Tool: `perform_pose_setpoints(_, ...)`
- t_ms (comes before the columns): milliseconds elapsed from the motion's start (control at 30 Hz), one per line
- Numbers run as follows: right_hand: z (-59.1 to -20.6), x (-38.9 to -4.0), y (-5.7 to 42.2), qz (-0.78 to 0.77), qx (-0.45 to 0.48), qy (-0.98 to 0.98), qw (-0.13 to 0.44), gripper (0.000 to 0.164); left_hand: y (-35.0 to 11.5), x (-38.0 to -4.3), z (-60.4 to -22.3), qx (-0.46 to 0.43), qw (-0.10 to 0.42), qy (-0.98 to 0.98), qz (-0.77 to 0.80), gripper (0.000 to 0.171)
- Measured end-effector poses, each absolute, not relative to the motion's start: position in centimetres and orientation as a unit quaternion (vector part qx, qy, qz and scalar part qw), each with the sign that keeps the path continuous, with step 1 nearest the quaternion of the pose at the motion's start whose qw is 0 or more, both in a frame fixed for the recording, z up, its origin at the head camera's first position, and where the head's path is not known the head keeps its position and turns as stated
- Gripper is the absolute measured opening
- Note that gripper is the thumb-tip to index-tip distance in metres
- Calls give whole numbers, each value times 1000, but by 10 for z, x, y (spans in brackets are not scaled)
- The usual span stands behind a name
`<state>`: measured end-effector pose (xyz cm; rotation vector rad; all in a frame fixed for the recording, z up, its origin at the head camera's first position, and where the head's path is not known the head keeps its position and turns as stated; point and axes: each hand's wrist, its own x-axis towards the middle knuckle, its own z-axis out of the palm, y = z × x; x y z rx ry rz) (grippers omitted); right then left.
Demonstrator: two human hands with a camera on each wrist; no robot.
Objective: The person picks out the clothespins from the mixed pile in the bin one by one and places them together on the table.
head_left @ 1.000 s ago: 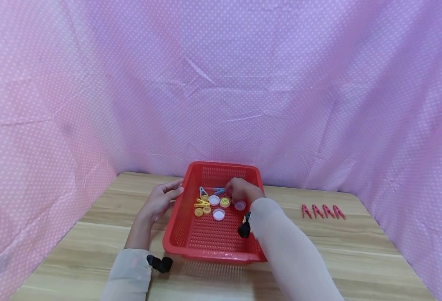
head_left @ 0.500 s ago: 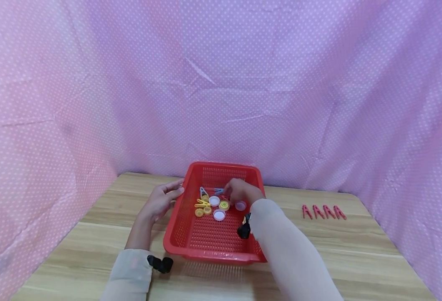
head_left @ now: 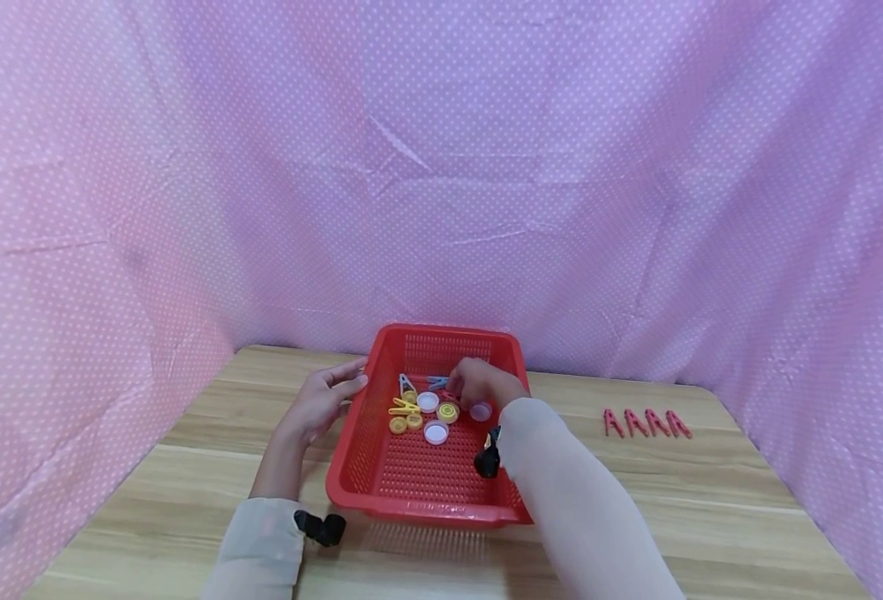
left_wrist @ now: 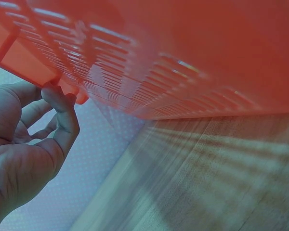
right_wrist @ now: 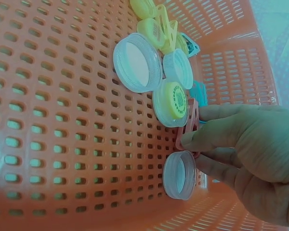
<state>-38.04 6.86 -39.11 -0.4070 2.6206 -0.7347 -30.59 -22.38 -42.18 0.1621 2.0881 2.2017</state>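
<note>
A red plastic basket point(head_left: 429, 507) stands on the table. My left hand point(head_left: 321, 404) holds its left rim; the left wrist view shows thumb and fingertips at the rim's edge. Inside the basket, my right hand point(head_left: 480, 381) reaches to the bottom. Thumb and fingers pinch a red clothespin point(right_wrist: 187, 127), seen best in the right wrist view. Close around it lie a cap with a yellow centre point(right_wrist: 176, 101), a clear cap point(right_wrist: 179, 174) and a blue clothespin point(right_wrist: 199, 91).
More caps, such as a white one point(head_left: 428, 402), and a yellow clothespin point(head_left: 405, 407) lie in the basket's left half. Several red clothespins point(head_left: 646, 422) form a row on the wooden table point(head_left: 636, 483) at right. A pink dotted cloth point(head_left: 441, 167) hangs behind.
My right hand stays low in the basket with small finger movements. The yellow-centred cap beside it and a clear cap have shifted slightly. My left hand stays at the rim.
</note>
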Motion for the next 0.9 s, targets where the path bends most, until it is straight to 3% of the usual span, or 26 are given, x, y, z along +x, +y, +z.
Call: perform_pose_setpoints(900, -345, -377, 65, -203, -234, 941, 134, 29, -223, -304, -421, 55, 46, 694, 716, 53)
